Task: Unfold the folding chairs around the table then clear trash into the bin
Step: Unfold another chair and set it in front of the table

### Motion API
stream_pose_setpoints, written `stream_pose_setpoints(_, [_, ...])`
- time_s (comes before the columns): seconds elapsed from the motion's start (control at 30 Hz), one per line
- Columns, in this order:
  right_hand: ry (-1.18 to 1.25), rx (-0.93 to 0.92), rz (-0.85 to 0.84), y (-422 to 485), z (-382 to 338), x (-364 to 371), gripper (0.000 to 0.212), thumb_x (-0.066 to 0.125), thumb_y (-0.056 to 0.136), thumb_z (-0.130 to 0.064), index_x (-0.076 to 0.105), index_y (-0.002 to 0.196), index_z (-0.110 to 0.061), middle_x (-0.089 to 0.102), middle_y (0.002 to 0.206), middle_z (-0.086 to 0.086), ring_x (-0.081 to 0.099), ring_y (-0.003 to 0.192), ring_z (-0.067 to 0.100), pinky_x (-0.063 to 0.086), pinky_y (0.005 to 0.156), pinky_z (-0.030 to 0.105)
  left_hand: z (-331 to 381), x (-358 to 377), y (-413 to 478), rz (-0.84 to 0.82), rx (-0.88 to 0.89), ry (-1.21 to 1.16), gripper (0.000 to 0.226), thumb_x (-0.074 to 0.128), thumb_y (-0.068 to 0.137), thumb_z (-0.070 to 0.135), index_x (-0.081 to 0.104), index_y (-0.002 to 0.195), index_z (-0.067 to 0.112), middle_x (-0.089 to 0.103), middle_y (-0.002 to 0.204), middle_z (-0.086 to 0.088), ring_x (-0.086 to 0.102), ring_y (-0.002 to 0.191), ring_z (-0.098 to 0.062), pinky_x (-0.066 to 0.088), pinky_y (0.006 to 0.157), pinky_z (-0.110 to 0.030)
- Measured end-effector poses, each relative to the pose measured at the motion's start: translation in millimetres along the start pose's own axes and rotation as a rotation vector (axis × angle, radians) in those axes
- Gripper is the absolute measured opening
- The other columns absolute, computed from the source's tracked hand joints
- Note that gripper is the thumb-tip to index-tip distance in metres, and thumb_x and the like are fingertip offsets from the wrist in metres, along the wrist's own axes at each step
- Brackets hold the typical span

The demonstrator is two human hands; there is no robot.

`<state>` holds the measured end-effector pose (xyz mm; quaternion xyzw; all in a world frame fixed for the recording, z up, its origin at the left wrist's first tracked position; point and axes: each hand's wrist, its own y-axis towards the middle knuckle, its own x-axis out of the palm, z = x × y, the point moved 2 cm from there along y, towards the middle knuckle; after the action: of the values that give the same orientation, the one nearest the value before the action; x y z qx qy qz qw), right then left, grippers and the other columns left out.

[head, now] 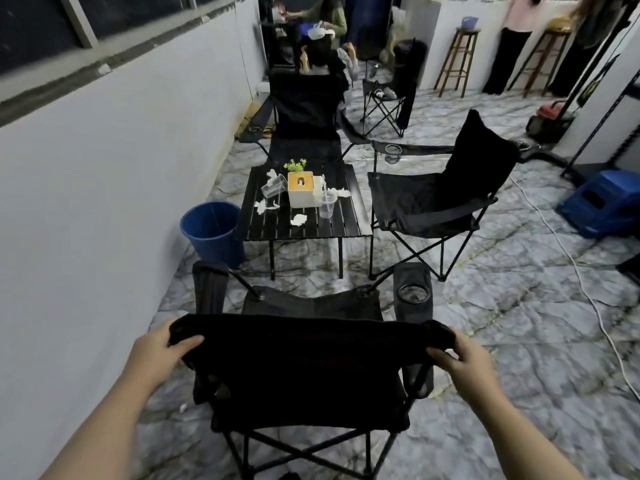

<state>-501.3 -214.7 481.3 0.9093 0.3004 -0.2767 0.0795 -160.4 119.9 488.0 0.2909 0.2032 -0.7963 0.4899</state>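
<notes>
Gripping the near chair (304, 362) by its backrest corners with left hand (161, 346) and right hand (459, 356).
Backrest crosswise, equally near both, seat toward the table (273, 225) straight ahead; seemingly fully open; tissues (298, 220) there, blue bin (209, 233) at its left.

Black table (346, 220) with tissues (298, 220), cups (327, 205), box (301, 190)

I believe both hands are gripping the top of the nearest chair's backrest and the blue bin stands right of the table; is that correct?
Not quite: the head view shows the blue bin left of the table. The left hand and right hand do grip the top of the nearest chair's backrest.
</notes>
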Motion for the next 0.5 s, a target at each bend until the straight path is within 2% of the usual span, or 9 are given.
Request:
stream_pose_setpoints(0.07, [-0.017, -0.025, -0.006, 9.0, -11.5, 1.9, 0.034, 0.071, 0.075, 0.001, 0.065, 0.107, -0.008, 0.068, 0.091, 0.003, 0.061, 0.088, 0.020, 0.042, 0.070, 0.025, 1.2, -5.1, 15.8, -0.004, 0.019, -0.002, 0.041, 0.075, 0.074, 0.010, 0.063, 0.114, 0.005, 0.069, 0.107, -0.016, 0.061, 0.104, -0.030, 0.040, 0.071, -0.006])
stream_pose_setpoints(0.17, [0.002, -0.014, -0.021, 26.1, -26.4, 9.3, 0.035, 0.070, 0.077, -0.001, 0.064, 0.110, -0.011, 0.068, 0.093, 0.001, 0.060, 0.089, 0.018, 0.042, 0.074, 0.030, 7.7, -12.2, 39.7, -0.016, 0.033, -0.010, 0.041, 0.073, 0.076, 0.010, 0.063, 0.116, 0.007, 0.068, 0.108, -0.014, 0.061, 0.105, -0.029, 0.041, 0.075, -0.013])
stream_pose_setpoints(0.3, [-0.021, -0.021, -0.005, 55.8, -40.0, 21.6, 0.036, 0.071, 0.078, -0.003, 0.063, 0.112, -0.013, 0.068, 0.096, 0.001, 0.059, 0.093, 0.018, 0.042, 0.078, 0.035, 13.6, -22.9, 75.7, -0.011, 0.055, -0.076, 0.034, 0.073, 0.076, 0.010, 0.064, 0.109, 0.011, 0.068, 0.099, -0.007, 0.059, 0.095, -0.021, 0.036, 0.065, 0.003])
stream_pose_setpoints(0.37, [-0.028, -0.019, 0.016, 72.2, -44.7, 29.1, 0.037, 0.071, 0.077, -0.005, 0.064, 0.112, -0.015, 0.068, 0.096, -0.001, 0.059, 0.093, 0.017, 0.043, 0.079, 0.036, 14.5, -25.0, 93.0, -0.015, 0.057, -0.109, 0.030, 0.073, 0.077, 0.012, 0.065, 0.105, 0.016, 0.068, 0.096, -0.004, 0.059, 0.092, -0.020, 0.040, 0.067, -0.001])
stream_pose_setpoints(0.43, [-0.022, 0.008, 0.044, 88.5, -46.7, 38.2, 0.038, 0.071, 0.078, -0.005, 0.064, 0.113, -0.015, 0.067, 0.096, -0.001, 0.059, 0.094, 0.018, 0.041, 0.078, 0.034, 12.1, -21.5, 109.2, -0.031, 0.044, -0.120, 0.026, 0.073, 0.077, 0.013, 0.065, 0.102, 0.015, 0.068, 0.094, -0.006, 0.061, 0.090, -0.023, 0.046, 0.073, -0.019])
stream_pose_setpoints(0.5, [-0.024, 0.031, 0.069, 103.1, -43.9, 48.7, 0.036, 0.071, 0.078, -0.004, 0.064, 0.112, -0.013, 0.068, 0.096, 0.001, 0.060, 0.094, 0.020, 0.042, 0.078, 0.033, 2.4, -13.6, 121.9, -0.045, 0.030, -0.100, 0.019, 0.073, 0.077, 0.014, 0.066, 0.094, 0.015, 0.069, 0.088, -0.008, 0.063, 0.085, -0.024, 0.045, 0.070, -0.024])
